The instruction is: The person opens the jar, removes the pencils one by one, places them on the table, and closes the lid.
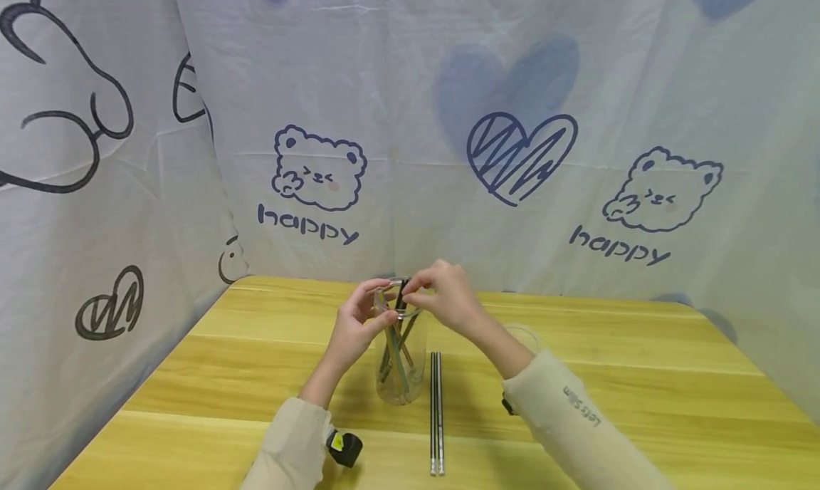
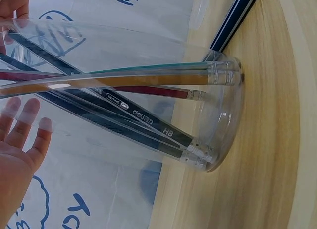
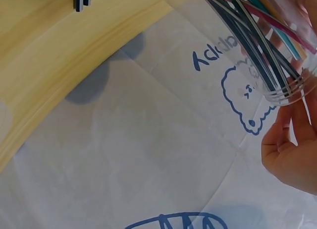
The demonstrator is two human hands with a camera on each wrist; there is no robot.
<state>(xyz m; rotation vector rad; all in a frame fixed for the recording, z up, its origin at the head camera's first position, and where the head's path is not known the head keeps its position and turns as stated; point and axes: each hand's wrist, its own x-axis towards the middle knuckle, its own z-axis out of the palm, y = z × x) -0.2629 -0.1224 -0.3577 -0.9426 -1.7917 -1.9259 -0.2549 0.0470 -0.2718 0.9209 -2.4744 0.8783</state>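
Your two cream sleeves [image 1: 579,426] cross one yellow wooden table [image 1: 224,362], printed white cloth [image 1: 410,219] behind. Two loose pencils [image 1: 440,412] beside one clear jar [image 1: 419,344] holding several upended pencils [image 2: 163,80]. Left hand [image 1: 352,322] grips rim; right hand [image 1: 448,298] bent at mouth, can't tell whether pinching.

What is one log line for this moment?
left hand: holds pencil jar; right hand: at its mouth, grip unclear; table: two pencils, side by side

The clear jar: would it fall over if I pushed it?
The jar probably could tip if pushed near the top, since it is tall and narrow. The pencils inside may slide and rattle, because they lean loosely crisscrossed.
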